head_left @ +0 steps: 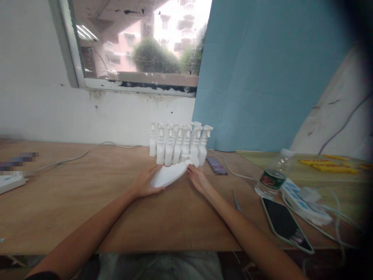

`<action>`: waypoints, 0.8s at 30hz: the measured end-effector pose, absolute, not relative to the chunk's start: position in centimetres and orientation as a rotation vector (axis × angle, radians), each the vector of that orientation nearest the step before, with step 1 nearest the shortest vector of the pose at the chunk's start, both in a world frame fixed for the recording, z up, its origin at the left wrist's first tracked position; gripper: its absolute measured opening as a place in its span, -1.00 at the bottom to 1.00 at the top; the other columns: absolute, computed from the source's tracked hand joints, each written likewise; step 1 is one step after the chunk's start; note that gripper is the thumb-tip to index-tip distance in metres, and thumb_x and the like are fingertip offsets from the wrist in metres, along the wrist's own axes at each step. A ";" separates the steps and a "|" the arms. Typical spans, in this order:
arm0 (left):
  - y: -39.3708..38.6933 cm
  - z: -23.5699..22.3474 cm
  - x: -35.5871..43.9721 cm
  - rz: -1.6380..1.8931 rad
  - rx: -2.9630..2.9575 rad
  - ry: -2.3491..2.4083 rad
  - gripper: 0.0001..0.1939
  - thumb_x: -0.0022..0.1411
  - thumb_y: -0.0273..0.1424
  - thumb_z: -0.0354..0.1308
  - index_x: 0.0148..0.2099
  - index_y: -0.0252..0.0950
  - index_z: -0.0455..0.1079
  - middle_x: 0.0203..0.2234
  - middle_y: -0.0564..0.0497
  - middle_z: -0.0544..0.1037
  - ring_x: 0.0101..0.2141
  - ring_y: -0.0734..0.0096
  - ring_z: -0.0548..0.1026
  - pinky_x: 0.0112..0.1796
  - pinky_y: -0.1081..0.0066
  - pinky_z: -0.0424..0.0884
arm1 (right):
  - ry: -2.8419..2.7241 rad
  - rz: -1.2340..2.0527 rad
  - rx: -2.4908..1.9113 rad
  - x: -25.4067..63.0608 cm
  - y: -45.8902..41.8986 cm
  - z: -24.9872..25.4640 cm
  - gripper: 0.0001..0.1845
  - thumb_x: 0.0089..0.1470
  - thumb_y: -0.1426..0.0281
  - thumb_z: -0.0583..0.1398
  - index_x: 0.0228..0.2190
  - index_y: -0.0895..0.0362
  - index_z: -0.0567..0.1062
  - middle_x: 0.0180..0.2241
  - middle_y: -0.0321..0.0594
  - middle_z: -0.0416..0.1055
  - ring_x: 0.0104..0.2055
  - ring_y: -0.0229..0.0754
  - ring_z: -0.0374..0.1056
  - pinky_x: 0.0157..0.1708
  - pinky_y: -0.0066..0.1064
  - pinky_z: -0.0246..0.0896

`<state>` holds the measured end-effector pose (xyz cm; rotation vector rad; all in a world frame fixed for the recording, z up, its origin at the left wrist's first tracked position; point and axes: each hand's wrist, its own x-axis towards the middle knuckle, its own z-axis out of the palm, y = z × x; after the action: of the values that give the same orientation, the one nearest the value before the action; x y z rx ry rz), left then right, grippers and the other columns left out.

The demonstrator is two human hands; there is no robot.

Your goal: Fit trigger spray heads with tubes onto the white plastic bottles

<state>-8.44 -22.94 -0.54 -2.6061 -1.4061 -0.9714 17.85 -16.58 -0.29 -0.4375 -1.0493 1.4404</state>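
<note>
A white spray bottle (168,175) lies tilted on its side between my hands, its trigger head (192,160) pointing to the upper right. My left hand (147,182) is wrapped round its base end. At the neck, the fingers of my right hand (197,178) close on the bottle just below the head. Right behind it stand several upright white spray bottles (169,149) in close rows, partly hidden by one another.
To the right are a clear drink bottle (272,177), a smartphone (287,224), a power strip (304,204) with cables and a small slim tool (236,201). A blurred flat item (216,165) lies beside the upright bottles. A white device (11,182) sits at the far left.
</note>
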 end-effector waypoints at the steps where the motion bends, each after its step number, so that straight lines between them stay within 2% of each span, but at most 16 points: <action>1: -22.9 -0.6 -8.5 -0.975 -2.618 -1.416 -0.03 0.01 0.03 0.21 0.36 -0.18 -0.08 0.24 -0.11 0.18 0.18 0.08 0.21 0.16 0.15 0.17 | -1.054 1.465 -0.414 18.0 -16.6 -0.1 -0.83 -0.12 0.44 0.36 -0.41 0.06 0.49 -0.26 -0.35 0.50 -0.24 -0.26 0.38 -0.26 -0.43 0.28; 7: -22.6 -0.9 -8.7 -1.034 -2.659 -1.424 -0.05 0.01 0.01 0.22 0.35 -0.17 -0.06 0.25 -0.09 0.16 0.20 0.10 0.18 0.18 0.14 0.14 | -1.128 1.593 -0.323 18.2 -17.3 0.7 -0.76 -0.02 0.43 0.28 -0.23 0.03 0.50 -0.09 -0.28 0.46 -0.07 -0.18 0.35 -0.13 -0.34 0.28; 15: -22.8 -0.8 -8.5 -1.067 -2.734 -1.433 -0.05 -0.01 0.02 0.24 0.34 -0.15 -0.04 0.26 -0.08 0.14 0.21 0.05 0.16 0.19 0.09 0.11 | -1.126 1.487 -0.406 18.0 -16.7 -0.2 -0.74 -0.09 0.43 0.32 -0.27 0.05 0.49 -0.18 -0.28 0.51 -0.09 -0.16 0.38 -0.13 -0.36 0.28; 20: -22.6 -0.7 -8.5 -1.137 -2.841 -1.440 -0.08 0.03 -0.02 0.24 0.34 -0.20 -0.02 0.26 -0.11 0.14 0.21 0.05 0.15 0.20 0.10 0.09 | -1.078 1.567 -0.351 18.2 -16.6 0.0 -0.74 -0.10 0.49 0.31 -0.28 0.04 0.50 -0.18 -0.30 0.51 -0.14 -0.18 0.39 -0.12 -0.34 0.29; 24: -22.6 -0.6 -8.6 -1.200 -2.917 -1.444 -0.10 0.02 -0.05 0.25 0.33 -0.14 -0.01 0.27 -0.08 0.14 0.22 0.03 0.14 0.20 0.06 0.08 | -1.073 1.597 -0.316 18.3 -16.6 0.1 -0.71 -0.12 0.51 0.30 -0.27 0.03 0.51 -0.19 -0.31 0.51 -0.15 -0.17 0.39 -0.11 -0.30 0.29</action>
<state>-8.58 -22.60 -0.56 -2.9167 -1.4440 -1.1995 18.26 -16.62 0.09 -0.3161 -1.0732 1.5968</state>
